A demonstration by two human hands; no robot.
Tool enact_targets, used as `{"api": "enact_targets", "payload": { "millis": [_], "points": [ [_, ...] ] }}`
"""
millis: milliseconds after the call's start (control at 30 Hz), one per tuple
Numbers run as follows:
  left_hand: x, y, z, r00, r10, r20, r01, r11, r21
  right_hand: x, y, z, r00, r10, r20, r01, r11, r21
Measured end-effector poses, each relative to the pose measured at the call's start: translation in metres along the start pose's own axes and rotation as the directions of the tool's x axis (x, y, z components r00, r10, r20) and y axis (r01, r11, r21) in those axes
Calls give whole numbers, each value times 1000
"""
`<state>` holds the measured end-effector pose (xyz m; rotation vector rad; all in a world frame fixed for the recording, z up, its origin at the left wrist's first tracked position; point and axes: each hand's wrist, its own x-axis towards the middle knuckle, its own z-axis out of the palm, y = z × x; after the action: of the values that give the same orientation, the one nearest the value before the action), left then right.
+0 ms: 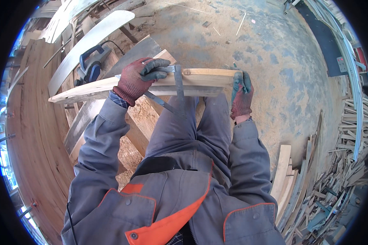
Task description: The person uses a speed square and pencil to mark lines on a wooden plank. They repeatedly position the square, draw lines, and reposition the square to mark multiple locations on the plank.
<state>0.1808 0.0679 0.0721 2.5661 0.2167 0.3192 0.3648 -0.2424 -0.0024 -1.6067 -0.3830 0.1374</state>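
A dusty floor (pixel 278 106) fills the middle of the room, strewn with sawdust. Wide brown boards (pixel 39 122) stand along its left edge, and a heap of scraps (pixel 341 175) covers its lower right corner. A pale curved sheet (pixel 90 49) lies toward the upper left corner, with a blue power tool (pixel 92 65) beside it.

The plank (pixel 210 75) is in front of the person, above the knees, lying crosswise. The left hand (pixel 131 81) is over its middle, fingers bent and closed on the short arm of a metal square (pixel 178 83), whose long arm crosses the plank's near edge. The right hand (pixel 242 98) is at the plank's right end, fingers curled and close together; how firmly they grip cannot be told. A thin dark tip (pixel 234 64) shows above them, perhaps a pencil's.

Counted: one plank in the hands, one sheet, one power tool, two gloves, one square, and one metal strip (pixel 163 102) slanting below the left hand.
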Motion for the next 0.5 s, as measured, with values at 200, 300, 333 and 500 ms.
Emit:
{"api": "enact_targets", "payload": {
  "millis": [200,300,333,500],
  "points": [
    [7,-11,-12,991,-126,-43,129,987,100,-5,-11,0,997,68,-33,-66,995,76],
    [13,-14,-12,998,-61,33,50,963,264,-10,-13,0,995,82,-60,-79,996,50],
    [16,-15,-11,998,-30,54,11,948,317,-12,-12,1,990,117,-79,-116,993,12],
    [20,-17,-4,992,-29,126,-16,939,343,-21,-8,10,971,19,-237,-18,1000,6]
  ]
}}
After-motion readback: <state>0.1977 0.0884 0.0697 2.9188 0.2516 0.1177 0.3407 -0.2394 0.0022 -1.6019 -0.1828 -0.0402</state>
